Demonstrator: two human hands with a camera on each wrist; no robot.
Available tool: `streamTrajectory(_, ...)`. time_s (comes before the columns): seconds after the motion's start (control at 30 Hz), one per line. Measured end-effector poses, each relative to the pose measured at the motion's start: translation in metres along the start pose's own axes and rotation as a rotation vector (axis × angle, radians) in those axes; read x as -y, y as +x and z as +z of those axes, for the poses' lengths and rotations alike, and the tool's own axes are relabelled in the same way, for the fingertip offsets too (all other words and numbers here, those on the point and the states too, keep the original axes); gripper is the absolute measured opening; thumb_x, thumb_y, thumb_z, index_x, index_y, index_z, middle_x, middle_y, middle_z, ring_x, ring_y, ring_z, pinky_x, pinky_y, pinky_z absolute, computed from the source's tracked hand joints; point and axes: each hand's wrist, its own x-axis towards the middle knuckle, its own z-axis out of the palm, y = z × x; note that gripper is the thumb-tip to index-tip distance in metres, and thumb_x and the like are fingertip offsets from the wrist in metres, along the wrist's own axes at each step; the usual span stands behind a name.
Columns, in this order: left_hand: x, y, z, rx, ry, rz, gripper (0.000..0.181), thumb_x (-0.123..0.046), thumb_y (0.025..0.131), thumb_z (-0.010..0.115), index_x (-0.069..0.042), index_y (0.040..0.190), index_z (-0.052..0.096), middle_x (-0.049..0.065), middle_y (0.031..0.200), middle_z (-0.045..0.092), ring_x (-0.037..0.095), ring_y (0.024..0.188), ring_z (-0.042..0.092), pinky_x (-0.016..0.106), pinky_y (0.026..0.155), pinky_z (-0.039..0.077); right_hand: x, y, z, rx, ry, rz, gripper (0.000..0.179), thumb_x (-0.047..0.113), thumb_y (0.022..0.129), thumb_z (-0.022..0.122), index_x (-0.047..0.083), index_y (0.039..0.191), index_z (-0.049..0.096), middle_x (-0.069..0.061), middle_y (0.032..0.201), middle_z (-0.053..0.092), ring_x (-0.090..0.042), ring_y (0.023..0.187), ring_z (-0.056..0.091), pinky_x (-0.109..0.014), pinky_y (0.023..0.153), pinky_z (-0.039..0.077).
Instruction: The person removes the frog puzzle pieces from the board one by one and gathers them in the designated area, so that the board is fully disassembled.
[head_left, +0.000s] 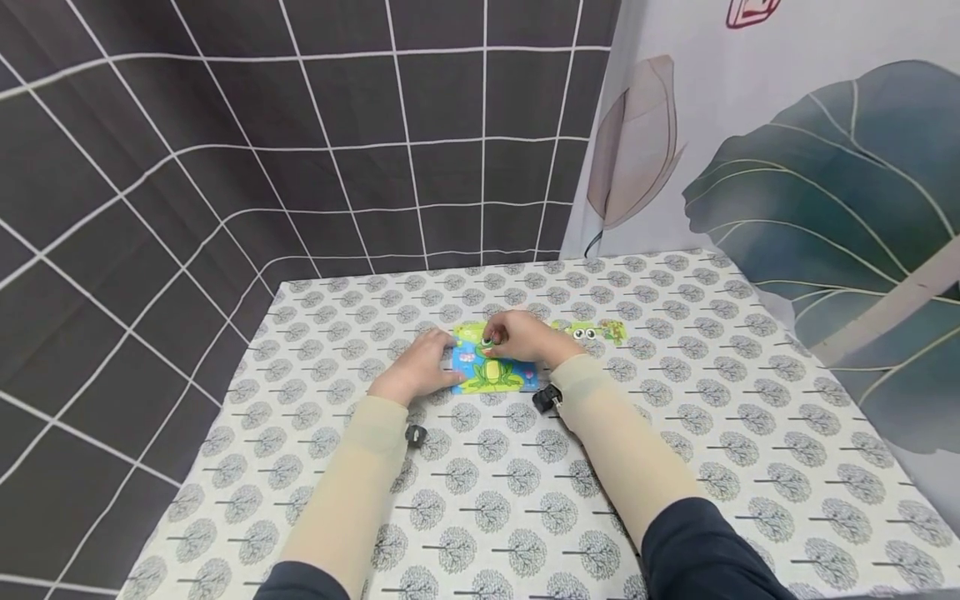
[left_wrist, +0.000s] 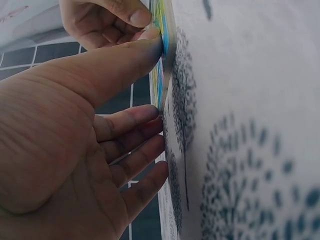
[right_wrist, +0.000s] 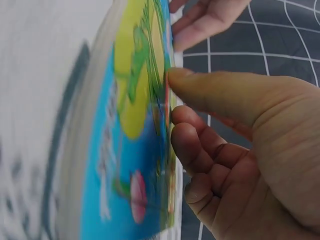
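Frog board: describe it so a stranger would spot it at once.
On the tree-print tablecloth, find the left hand, touching the frog board. Unlike the green piece with big eyes beyond the right hand, it shows a frog's body and legs amid blue.

Blue board (head_left: 528, 372), green frog (head_left: 492, 374), tree-print white tablecloth (head_left: 495, 475), white-gridded dark curtain (head_left: 345, 104)

The head view is bright, with soft and even light and faint shadows on the surface (head_left: 480, 454). The left wrist view is dimmer, its nearest tree prints (left_wrist: 250, 190) blurred. In the right wrist view, the picture board (right_wrist: 135, 150) is softly out of focus.
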Motion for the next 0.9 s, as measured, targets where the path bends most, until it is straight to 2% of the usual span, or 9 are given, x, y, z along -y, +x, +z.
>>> streamTrajectory(0.17, 0.001, 0.000, 0.001, -0.004, -0.008, -0.003, 0.076, -0.039, 0.089, 0.084, -0.005, 0.148, 0.052, 0.011, 0.149, 0.051, 0.029, 0.142, 0.044, 0.046, 0.123, 0.036, 0.005, 0.006, 0.009, 0.029, -0.011, -0.006, 0.010, 0.012, 0.093, 0.080, 0.015, 0.101, 0.076, 0.002, 0.089, 0.067, -0.016, 0.082, 0.060, -0.033, 0.081, 0.055)
streamTrajectory(0.3, 0.000, 0.000, 0.001, -0.004, -0.018, -0.006, 0.076, -0.038, 0.089, 0.084, -0.005, 0.148, 0.052, 0.010, 0.148, 0.052, 0.028, 0.141, 0.045, 0.046, 0.122, 0.036, 0.006, 0.010, 0.013, 0.035, -0.032, 0.017, 0.009, 0.013, 0.092, 0.080, 0.016, 0.100, 0.077, 0.003, 0.089, 0.069, -0.015, 0.083, 0.062, -0.031, 0.081, 0.055)
streamTrajectory(0.6, 0.000, 0.001, 0.001, -0.009, -0.010, 0.001, 0.077, -0.039, 0.089, 0.084, -0.004, 0.149, 0.051, 0.011, 0.149, 0.051, 0.029, 0.142, 0.044, 0.046, 0.122, 0.036, 0.007, 0.008, 0.013, 0.017, -0.046, 0.040, 0.030, 0.021, 0.083, 0.091, 0.011, 0.110, 0.080, 0.002, 0.102, 0.066, -0.015, 0.091, 0.061, -0.031, 0.086, 0.055)
streamTrajectory(0.9, 0.000, 0.001, 0.003, -0.008, -0.010, -0.019, 0.077, -0.041, 0.088, 0.084, -0.005, 0.148, 0.052, 0.009, 0.147, 0.052, 0.029, 0.140, 0.046, 0.047, 0.122, 0.037, 0.007, 0.010, 0.015, 0.020, -0.015, 0.054, 0.031, 0.023, 0.080, 0.093, 0.013, 0.103, 0.074, 0.001, 0.091, 0.067, -0.016, 0.084, 0.061, -0.033, 0.082, 0.054)
